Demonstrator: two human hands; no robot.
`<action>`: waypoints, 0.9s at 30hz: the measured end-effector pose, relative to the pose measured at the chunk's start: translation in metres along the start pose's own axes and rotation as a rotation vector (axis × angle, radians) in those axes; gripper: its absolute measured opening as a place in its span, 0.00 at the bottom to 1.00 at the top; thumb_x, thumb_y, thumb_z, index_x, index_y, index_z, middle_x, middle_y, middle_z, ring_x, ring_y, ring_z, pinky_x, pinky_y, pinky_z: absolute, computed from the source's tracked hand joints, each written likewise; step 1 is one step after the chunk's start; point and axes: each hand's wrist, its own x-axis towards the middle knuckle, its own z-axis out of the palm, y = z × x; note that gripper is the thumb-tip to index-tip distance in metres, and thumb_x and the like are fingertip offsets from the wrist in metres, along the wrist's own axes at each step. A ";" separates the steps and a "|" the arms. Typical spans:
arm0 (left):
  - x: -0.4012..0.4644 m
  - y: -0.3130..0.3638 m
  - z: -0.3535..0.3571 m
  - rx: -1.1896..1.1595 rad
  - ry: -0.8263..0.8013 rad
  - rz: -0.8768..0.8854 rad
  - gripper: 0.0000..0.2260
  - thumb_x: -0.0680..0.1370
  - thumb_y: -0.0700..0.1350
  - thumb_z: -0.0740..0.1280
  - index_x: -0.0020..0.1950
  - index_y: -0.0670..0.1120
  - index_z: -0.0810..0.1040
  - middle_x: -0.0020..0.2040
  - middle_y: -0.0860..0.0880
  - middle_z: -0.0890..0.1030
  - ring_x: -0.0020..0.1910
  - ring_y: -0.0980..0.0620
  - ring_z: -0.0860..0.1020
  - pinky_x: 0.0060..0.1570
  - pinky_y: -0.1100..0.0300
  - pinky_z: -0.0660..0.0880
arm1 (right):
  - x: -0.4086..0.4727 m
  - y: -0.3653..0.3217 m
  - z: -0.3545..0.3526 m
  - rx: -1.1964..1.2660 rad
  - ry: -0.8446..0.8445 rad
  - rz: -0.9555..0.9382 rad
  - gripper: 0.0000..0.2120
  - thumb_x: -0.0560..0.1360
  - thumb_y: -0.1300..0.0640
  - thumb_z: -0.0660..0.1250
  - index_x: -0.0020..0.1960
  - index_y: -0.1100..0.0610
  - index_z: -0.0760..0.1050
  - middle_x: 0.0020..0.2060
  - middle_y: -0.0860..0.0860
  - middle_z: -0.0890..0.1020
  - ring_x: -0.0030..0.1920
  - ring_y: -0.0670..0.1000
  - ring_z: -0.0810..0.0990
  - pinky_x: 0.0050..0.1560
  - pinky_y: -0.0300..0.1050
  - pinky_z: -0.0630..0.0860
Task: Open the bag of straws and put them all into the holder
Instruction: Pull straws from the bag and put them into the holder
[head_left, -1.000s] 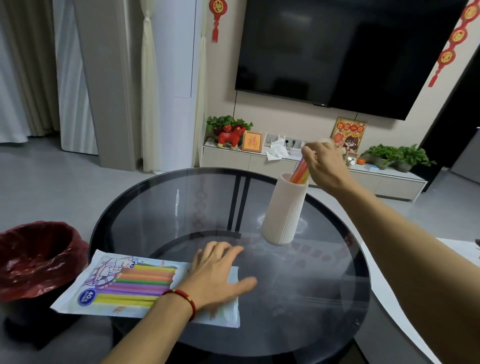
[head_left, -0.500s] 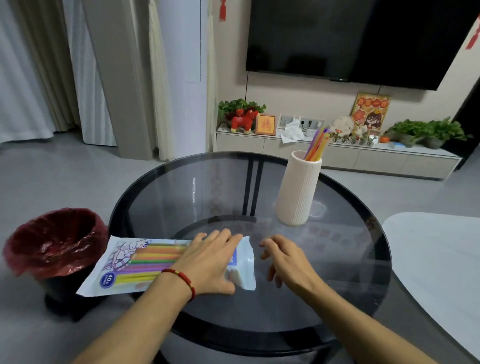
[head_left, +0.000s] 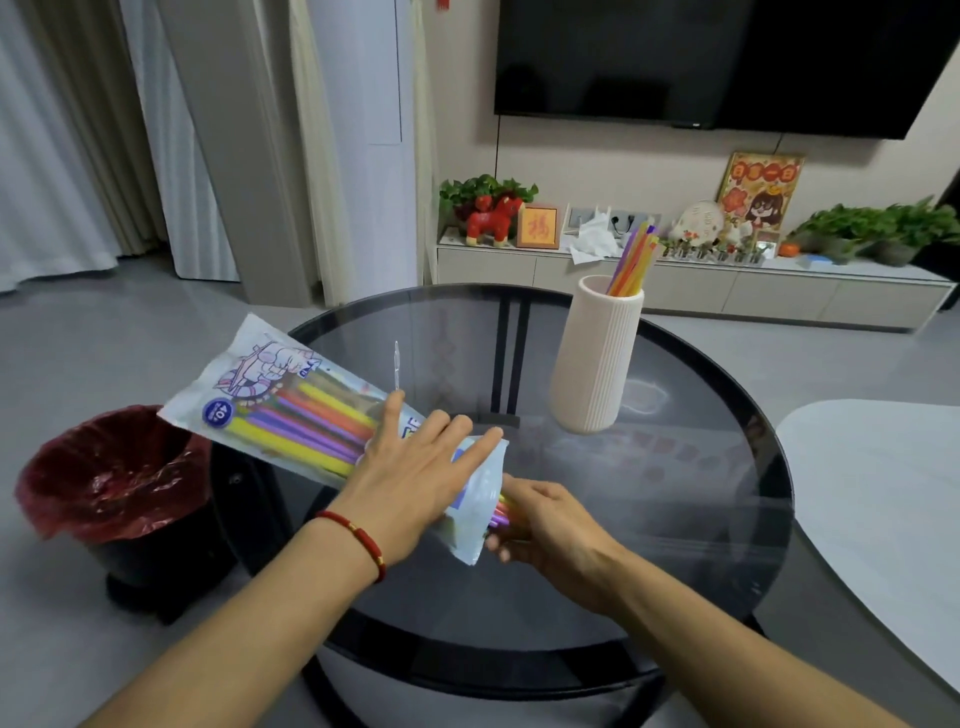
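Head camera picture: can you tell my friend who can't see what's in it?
Two hands work a bag of colourful straws: left hand holds it, right hand pinches straw ends at its opening. Behind, a ribbed holder on the glass table has some straws.

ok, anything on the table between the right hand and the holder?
Nothing. In the head view the right hand and the holder are separated only by bare glass table showing reflections.
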 end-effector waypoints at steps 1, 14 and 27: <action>-0.001 -0.001 0.004 -0.014 -0.005 -0.015 0.55 0.67 0.44 0.77 0.79 0.52 0.39 0.69 0.45 0.63 0.66 0.42 0.65 0.68 0.29 0.51 | 0.000 0.002 -0.002 -0.037 0.041 -0.025 0.20 0.85 0.48 0.62 0.53 0.63 0.84 0.38 0.56 0.84 0.32 0.49 0.78 0.33 0.41 0.76; -0.018 -0.009 0.023 -0.331 -0.158 -0.130 0.59 0.67 0.40 0.74 0.73 0.64 0.27 0.67 0.50 0.59 0.70 0.48 0.62 0.70 0.25 0.45 | 0.002 -0.004 -0.040 -0.364 0.399 -0.388 0.03 0.77 0.57 0.76 0.45 0.53 0.87 0.29 0.49 0.85 0.25 0.45 0.77 0.28 0.38 0.76; 0.002 0.013 0.003 -0.697 -0.136 -0.148 0.44 0.68 0.76 0.58 0.78 0.56 0.52 0.78 0.54 0.55 0.78 0.53 0.50 0.74 0.31 0.41 | -0.019 -0.029 -0.084 -0.189 0.341 -0.497 0.08 0.71 0.53 0.79 0.48 0.55 0.89 0.32 0.52 0.86 0.29 0.47 0.80 0.35 0.36 0.79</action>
